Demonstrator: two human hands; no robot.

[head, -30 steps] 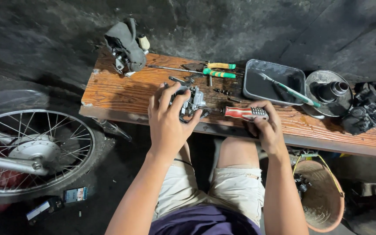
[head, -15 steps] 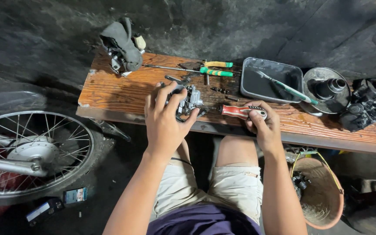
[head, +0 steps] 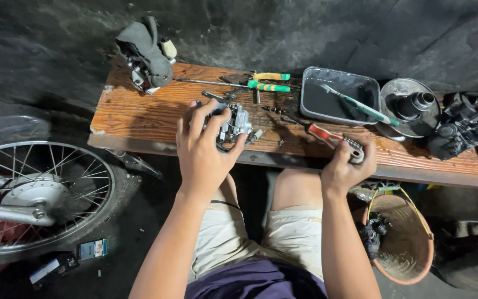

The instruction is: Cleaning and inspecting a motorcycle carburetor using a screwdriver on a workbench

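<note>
My left hand point(head: 204, 148) grips a small grey metal engine part, a carburettor point(head: 238, 123), on the front of a worn wooden bench point(head: 139, 113). My right hand point(head: 343, 166) is closed around the handle of a red and grey tool point(head: 332, 138) whose red end points up and left over the bench's front edge. Small screws and springs point(head: 275, 112) lie between the two hands.
Behind lie two green-handled screwdrivers point(head: 269, 82), a dark metal tray point(head: 338, 97) with a toothbrush point(head: 360, 105), a round metal pulley point(head: 410, 106) and black engine parts point(head: 463, 128). A spoked wheel point(head: 34, 194) stands left; a brown basket point(head: 402, 238) sits lower right.
My right hand has lifted the red and grey tool off the bench and tilted it. My left hand stays on the carburettor.
</note>
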